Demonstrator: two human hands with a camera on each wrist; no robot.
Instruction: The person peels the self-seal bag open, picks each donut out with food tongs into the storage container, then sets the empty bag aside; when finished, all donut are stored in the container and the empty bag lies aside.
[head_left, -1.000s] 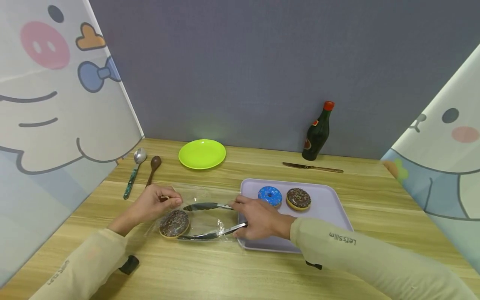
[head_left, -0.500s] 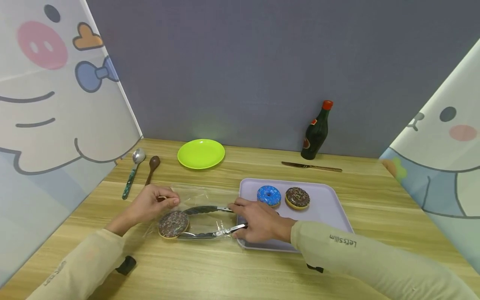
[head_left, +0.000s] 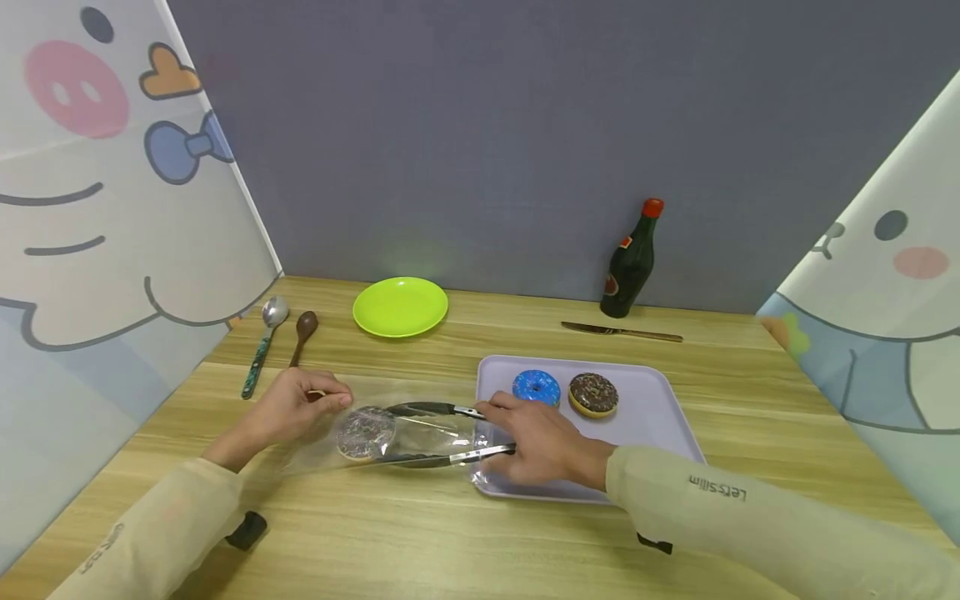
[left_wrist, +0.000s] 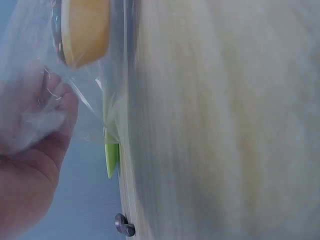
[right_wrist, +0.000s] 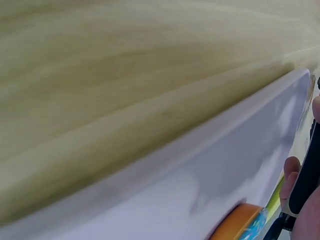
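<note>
My left hand (head_left: 296, 408) pinches the edge of a clear plastic bag (head_left: 442, 433). Under the film lies a chocolate donut (head_left: 366, 433) with sprinkles; in the left wrist view its tan side (left_wrist: 87, 32) shows beside the fingers. My right hand (head_left: 536, 437) grips a pair of tongs (head_left: 468, 455) with black tips and metal arms. The tongs' arms are spread, reaching left within the plastic to the donut's right side; how firmly they hold it I cannot tell. The black tongs handle (right_wrist: 306, 172) crosses the palm in the right wrist view.
Right of the bag is a lilac tray (head_left: 652, 425) with a blue donut (head_left: 536, 387) and another chocolate donut (head_left: 593, 395). Farther back are a green plate (head_left: 401, 307), a knife (head_left: 622, 332) and a dark bottle (head_left: 632, 262). A metal spoon (head_left: 258, 358) and brown spoon (head_left: 303, 333) lie left.
My right hand and the tongs have shifted right. The donut has slid slightly right and up in the view, with more film now over its top. The left hand stays nearly in place.
</note>
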